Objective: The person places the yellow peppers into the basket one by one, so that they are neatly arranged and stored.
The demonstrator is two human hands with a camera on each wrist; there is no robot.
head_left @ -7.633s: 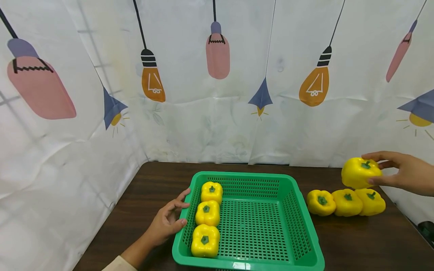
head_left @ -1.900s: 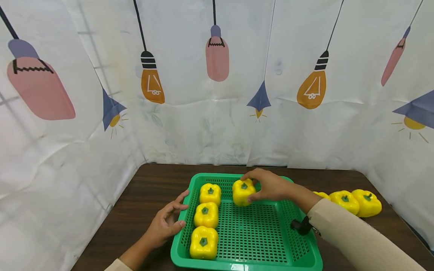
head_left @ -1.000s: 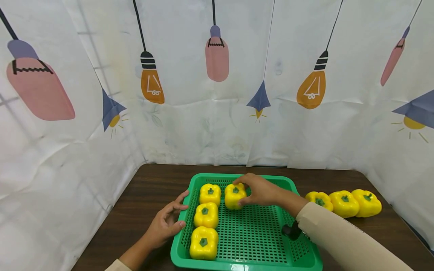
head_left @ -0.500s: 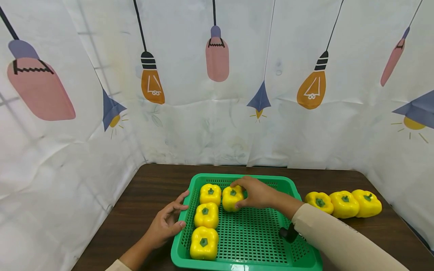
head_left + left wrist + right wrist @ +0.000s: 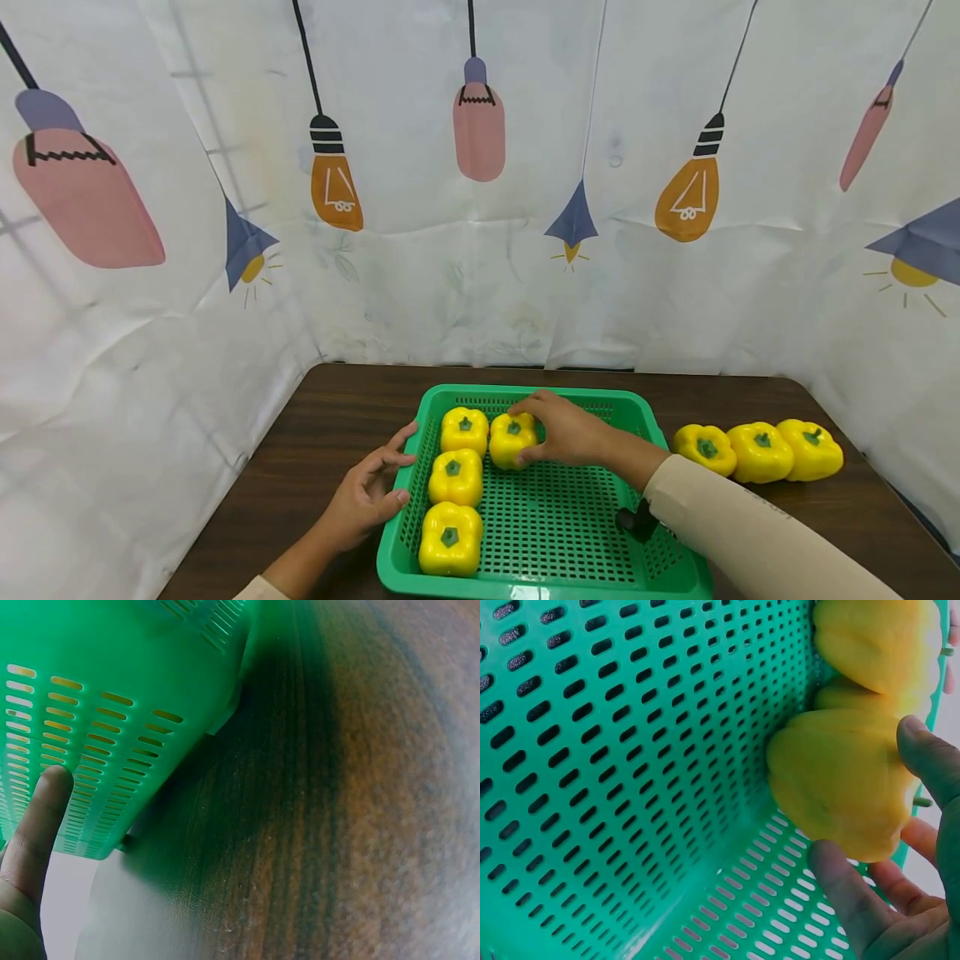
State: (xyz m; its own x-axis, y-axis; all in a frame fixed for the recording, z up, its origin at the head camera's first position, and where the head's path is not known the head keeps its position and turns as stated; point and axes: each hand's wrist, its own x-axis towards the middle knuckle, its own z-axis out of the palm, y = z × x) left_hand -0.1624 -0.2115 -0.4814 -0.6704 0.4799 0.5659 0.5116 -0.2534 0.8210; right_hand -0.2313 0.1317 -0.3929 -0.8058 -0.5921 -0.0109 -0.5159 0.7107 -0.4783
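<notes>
A green perforated plastic basket (image 5: 562,525) sits on the table, with a column of yellow bell peppers (image 5: 456,478) standing stem up along its left side. My right hand (image 5: 564,429) grips another yellow bell pepper (image 5: 512,440) between thumb and fingers, close beside the farthest of that column. In the right wrist view this bell pepper (image 5: 840,784) is low in the basket, the thumb and fingertips against its sides. My left hand (image 5: 365,493) touches the basket's left rim. One straight finger lies on the slotted outer wall (image 5: 112,742) in the left wrist view.
On the dark wooden table (image 5: 360,400), three more yellow bell peppers (image 5: 761,452) lie in a row right of the basket. A black wrist camera (image 5: 636,521) hangs under the right forearm, over the basket. A white curtain printed with lamps (image 5: 480,292) stands behind.
My right hand has brought the bell pepper from above the row on the right into the basket, then leftward and down beside the column. My left hand stays at the rim.
</notes>
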